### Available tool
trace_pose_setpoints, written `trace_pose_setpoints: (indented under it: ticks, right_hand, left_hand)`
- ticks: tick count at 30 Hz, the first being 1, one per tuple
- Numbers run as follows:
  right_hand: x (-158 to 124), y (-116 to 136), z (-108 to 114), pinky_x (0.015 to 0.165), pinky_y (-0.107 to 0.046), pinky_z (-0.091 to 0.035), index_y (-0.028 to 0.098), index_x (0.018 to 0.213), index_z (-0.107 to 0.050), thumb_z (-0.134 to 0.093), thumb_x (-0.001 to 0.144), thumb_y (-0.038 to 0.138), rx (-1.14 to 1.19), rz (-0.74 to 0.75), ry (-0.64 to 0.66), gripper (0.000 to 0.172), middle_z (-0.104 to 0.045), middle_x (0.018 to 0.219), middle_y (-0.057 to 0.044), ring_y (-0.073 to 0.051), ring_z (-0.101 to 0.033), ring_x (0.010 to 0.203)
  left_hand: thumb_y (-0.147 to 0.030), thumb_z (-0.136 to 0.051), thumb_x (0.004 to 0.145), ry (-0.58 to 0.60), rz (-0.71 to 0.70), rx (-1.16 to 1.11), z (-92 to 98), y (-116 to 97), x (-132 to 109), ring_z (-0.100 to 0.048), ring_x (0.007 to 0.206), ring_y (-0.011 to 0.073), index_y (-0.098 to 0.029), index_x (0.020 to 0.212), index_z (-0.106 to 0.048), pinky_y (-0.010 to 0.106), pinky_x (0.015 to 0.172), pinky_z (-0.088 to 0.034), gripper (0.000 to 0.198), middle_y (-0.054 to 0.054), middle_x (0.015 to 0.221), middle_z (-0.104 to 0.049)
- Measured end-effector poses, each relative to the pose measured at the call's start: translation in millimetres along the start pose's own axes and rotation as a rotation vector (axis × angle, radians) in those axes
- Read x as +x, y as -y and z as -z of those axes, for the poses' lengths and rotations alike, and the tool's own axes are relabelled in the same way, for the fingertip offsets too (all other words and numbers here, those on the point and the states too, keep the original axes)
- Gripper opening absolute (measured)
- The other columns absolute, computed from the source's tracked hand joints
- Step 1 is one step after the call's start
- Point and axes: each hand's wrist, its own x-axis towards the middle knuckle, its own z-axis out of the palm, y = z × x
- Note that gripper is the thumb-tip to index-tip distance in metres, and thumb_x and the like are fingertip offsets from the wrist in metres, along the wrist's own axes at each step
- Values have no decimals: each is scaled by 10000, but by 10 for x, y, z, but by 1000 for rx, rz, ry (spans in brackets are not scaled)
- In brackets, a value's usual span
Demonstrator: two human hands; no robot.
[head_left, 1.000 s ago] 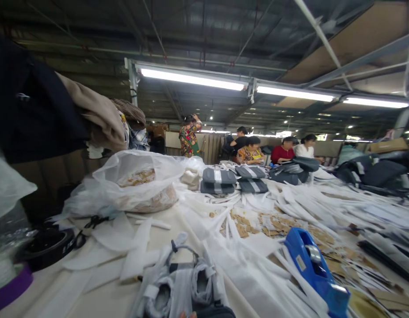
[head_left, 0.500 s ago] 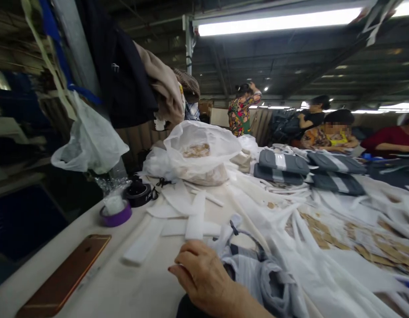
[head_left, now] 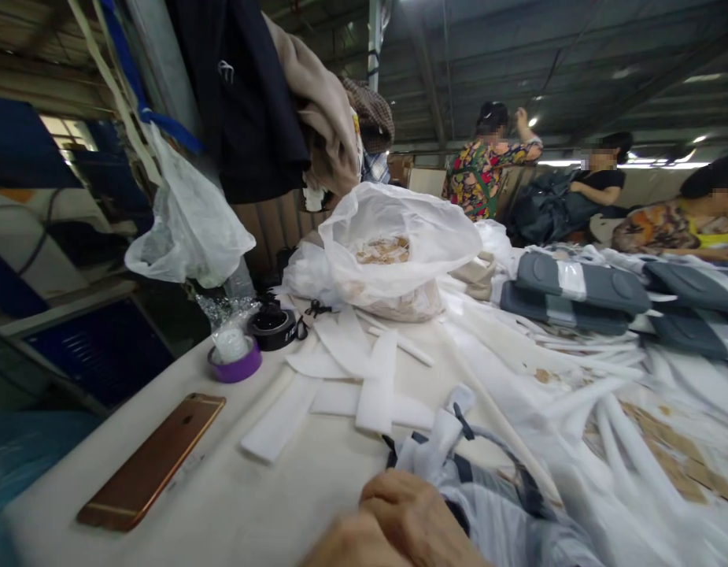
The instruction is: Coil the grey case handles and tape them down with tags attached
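Note:
My right hand [head_left: 419,516] is low in the middle, fingers curled down against the near-left side of a bundle [head_left: 505,500]. That bundle looks like a dark bag with a looped handle, its parts wrapped in thin white sheet. What the curled fingers grip is hidden. My left hand [head_left: 352,543] shows only as a smeared shape at the bottom edge, close beside the right; its fingers cannot be made out. Just beyond the hands lie loose white foam strips [head_left: 378,382], some crossing each other.
A phone [head_left: 154,461] lies at the left, with a purple tape roll [head_left: 237,366] and a black tape roll [head_left: 272,329] behind it. An open plastic bag [head_left: 399,276] stands at the back. Stacked grey cases [head_left: 582,283] are at right. Several people work beyond the table.
The view has turned left and tipped down, so things sit further right. My left hand has come in at the bottom beside my right hand, which has moved against the wrapped bundle.

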Motion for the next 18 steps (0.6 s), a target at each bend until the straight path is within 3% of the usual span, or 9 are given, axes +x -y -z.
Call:
trace_pose_setpoints:
  ticks: [3,4,5,8,10,14,18]
  right_hand:
    - [-59,-22,-124,519,-259,-339,200,544,-533,-583,822,436,-198,32,-41,368,-553,535,43,-108,-524,509]
    - [-75,-20,-148,531,-260,-336,203,539,-523,-599,810,442,-233,25,-37,370,-546,531,50,-106,-520,505]
    - [-88,-18,-166,538,-259,-333,205,534,-512,-605,805,448,-251,21,-36,377,-539,527,55,-103,-511,496]
    - [-119,-13,-201,549,-260,-322,209,527,-488,-563,828,479,-263,6,-44,411,-515,509,59,-102,-484,481]
    - [-133,-15,-217,564,-265,-322,213,527,-486,-505,861,488,-247,-6,-45,433,-508,502,58,-104,-481,484]
    - [-146,-16,-226,619,-269,-344,214,540,-493,-417,910,447,-227,-13,-42,444,-514,507,55,-106,-494,504]
    - [-124,39,-193,753,-266,-364,211,550,-493,-410,912,344,-222,-7,-83,395,-509,505,55,-103,-492,505]
  left_hand:
    - [-195,-265,900,-116,72,135,175,282,474,-535,1098,245,-273,1336,-429,446,970,-415,473,79,1170,-621]
    - [-123,-228,889,-94,91,340,224,409,687,-504,1136,227,-222,1335,-427,426,987,-401,498,85,1224,-588]
    - [-64,-250,861,-69,95,400,261,538,907,-473,1166,227,-166,1320,-440,413,1000,-384,507,103,1276,-549]
    - [18,-330,782,56,83,489,266,861,1477,-500,1120,255,-203,1241,-517,418,894,-447,542,101,1343,-492]
    - [31,-406,734,155,72,535,197,988,1712,-522,1093,278,-258,1157,-572,440,844,-460,538,91,1351,-480]
    - [47,-465,671,268,50,603,78,1066,1867,-563,1038,288,-204,1019,-602,444,820,-457,450,131,1212,-557]
    - [49,-420,688,249,-3,619,167,1087,1792,-625,886,235,-156,1065,-526,395,787,-468,442,120,1054,-595]
